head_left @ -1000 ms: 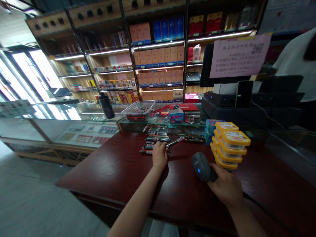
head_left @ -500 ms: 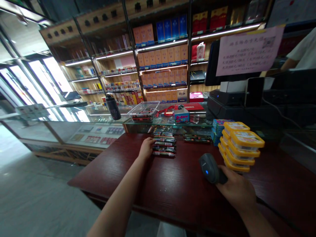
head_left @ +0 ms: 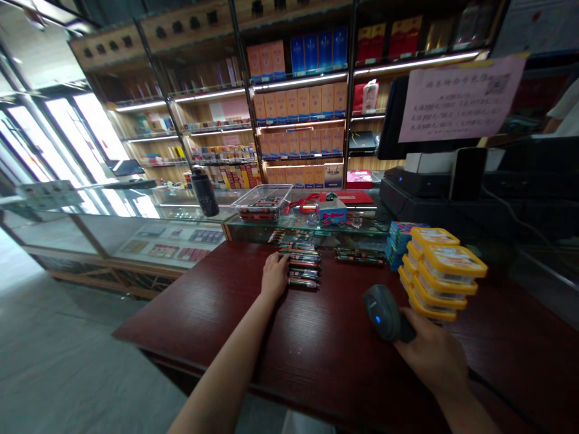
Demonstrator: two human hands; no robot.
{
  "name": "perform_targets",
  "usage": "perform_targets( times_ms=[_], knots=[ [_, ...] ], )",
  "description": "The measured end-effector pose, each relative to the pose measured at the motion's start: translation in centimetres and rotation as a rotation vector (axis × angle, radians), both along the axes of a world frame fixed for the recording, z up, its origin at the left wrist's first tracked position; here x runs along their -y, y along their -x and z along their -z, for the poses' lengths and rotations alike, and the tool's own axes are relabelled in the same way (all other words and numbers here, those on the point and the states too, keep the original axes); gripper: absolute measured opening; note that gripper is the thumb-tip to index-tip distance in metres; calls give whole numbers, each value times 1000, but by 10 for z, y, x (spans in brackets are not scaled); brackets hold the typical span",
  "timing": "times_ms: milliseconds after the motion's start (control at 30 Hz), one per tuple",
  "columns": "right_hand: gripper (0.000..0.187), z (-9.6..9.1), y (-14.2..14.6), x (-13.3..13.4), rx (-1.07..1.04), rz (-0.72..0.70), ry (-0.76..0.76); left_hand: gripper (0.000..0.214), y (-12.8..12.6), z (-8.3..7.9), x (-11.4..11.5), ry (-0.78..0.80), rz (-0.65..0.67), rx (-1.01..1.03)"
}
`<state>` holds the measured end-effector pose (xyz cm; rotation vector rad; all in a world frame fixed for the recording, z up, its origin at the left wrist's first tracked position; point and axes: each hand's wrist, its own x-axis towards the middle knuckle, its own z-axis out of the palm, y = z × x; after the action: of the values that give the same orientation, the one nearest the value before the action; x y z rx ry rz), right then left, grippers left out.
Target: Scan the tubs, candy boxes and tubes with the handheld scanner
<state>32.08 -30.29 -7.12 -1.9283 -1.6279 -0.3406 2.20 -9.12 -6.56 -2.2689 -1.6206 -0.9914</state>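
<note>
Two hands out: the left hand (head_left: pixel 274 276) lies flat on the dark red surface (head_left: pixel 235 313), fingers loosely extended against the left end of the packets (head_left: pixel 302 265), gripping nothing. Those packets lie stacked just right of it, long axes running left-right. The right hand (head_left: pixel 432 355) is closed around the scanner (head_left: pixel 382 312), nearer the yellow tubs (head_left: pixel 446 271). The clear tray (head_left: pixel 263 201) beyond holds more packets.

Both forearms bare — no sleeves, no gloves, no rings.
</note>
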Motion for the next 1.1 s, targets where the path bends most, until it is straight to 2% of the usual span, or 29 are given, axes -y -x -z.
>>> perform_targets(
  times_ms=[200, 333, 433, 567, 667, 833, 967, 1100],
  knots=[
    [22, -2, 0, 1, -29, -9, 18, 32, -5, -8, 9, -6, 34, 1],
    [24, -5, 0, 1, -36, -21, 30, 31, -21, -11, 13, -26, 71, 39],
    [26, -7, 1, 1, -27, -14, 23, 33, -44, -15, 17, -66, 174, 38],
    [27, -9, 1, 0, -43, -18, 3, 34, -88, -23, 19, -91, 314, -47],
    [26, -12, 2, 0, -51, -11, 17, 31, -124, -26, 13, -9, 375, -160],
    [27, -14, 1, -2, -67, -17, 42, 25, -168, -21, -7, 282, 245, -302],
    [29, -12, 0, -3, -90, -38, 45, 23, -181, -19, -15, 331, 187, -302],
    [29, -13, 0, -3, -114, -32, 40, 23, -184, -22, -13, 340, 123, -303]
  ],
)
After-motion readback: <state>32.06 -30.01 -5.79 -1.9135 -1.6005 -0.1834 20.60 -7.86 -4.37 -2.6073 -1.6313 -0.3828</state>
